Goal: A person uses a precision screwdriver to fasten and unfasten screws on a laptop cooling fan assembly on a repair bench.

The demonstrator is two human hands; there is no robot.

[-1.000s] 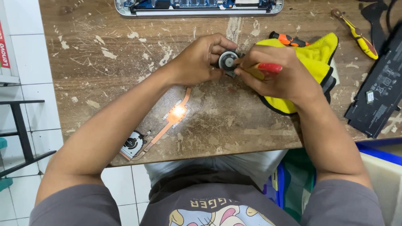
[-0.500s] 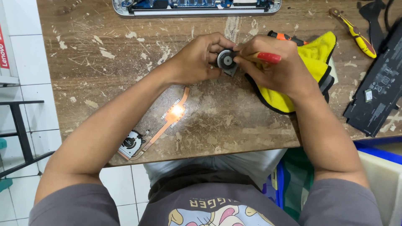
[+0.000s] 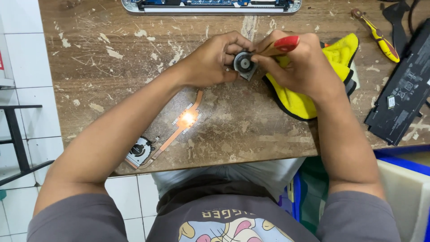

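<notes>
1. Left hand (image 3: 210,62) has its fingers closed around a small round cooling fan (image 3: 244,64), holding it just above the worn wooden surface (image 3: 112,58) at about 12 o'clock from the person's body.
2. Right hand (image 3: 302,67) has its fingers closed on a red-tipped wooden-handled tool (image 3: 278,46), probably a small brush; its working end meets the fan at the fan's 3 o'clock edge and is hidden by the fingers.
3. Judged step: cleaning or working on the fan, mid-step, with both hands engaged.
4. Judged next move: it calls for a steady left grip so the fan does not turn, and light strokes of the tool across the blades.
5. Yellow cloth (image 3: 309,96) lies under the right hand, at 4 o'clock from the fan.
6. A second fan with copper heat pipe (image 3: 172,130) rests at 7 o'clock, well apart.
7. Black battery pack (image 3: 403,94) lies at 3 o'clock; yellow-handled tool (image 3: 380,40) at 2 o'clock; opened laptop chassis (image 3: 210,5) at 12 o'clock.
</notes>
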